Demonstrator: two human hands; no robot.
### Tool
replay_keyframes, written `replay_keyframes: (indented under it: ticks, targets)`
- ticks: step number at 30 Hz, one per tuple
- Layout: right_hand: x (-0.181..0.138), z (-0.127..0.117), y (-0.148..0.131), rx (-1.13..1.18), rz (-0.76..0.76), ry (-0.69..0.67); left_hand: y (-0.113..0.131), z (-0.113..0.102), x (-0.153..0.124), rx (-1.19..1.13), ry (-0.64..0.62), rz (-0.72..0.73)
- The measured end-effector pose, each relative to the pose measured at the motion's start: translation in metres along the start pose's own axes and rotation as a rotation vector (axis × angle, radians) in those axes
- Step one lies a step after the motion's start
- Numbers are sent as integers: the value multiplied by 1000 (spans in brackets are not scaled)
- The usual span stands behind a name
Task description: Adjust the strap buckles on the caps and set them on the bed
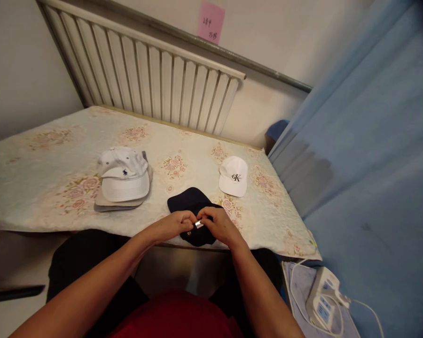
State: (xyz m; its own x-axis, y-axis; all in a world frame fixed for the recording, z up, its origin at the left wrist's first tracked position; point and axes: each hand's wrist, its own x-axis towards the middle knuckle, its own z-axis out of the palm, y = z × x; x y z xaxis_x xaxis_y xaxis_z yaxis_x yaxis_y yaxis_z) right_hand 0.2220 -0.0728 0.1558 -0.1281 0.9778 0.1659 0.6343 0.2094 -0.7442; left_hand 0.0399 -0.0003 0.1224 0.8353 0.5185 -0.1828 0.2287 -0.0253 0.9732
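A dark navy cap point(192, 202) lies at the near edge of the flowered bed cover point(45, 178). My left hand point(178, 223) and my right hand point(218, 224) meet over the cap's near side, fingers pinched together. Between them shines a small silver metal buckle point(199, 225) on the cap's back strap, which both hands grip. A stack of white and beige caps point(124, 180) sits to the left. A single white cap with a black logo point(234, 176) lies to the right.
A white radiator point(151, 80) lines the wall behind the bed, with a pink note point(210, 22) above it. A blue curtain point(366, 155) hangs on the right. A white power strip with a cable point(324, 300) lies on the floor at lower right.
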Motion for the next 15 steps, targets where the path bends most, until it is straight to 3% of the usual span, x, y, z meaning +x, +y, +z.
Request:
replay_keyframes:
  ticks: [11,15]
  targets:
    - [-2,5,-10,-107,13,-43,-4,3,2,90,73,-54]
    - [0,7,-8,-16,74,-56,-4,3,1,96,71,-16]
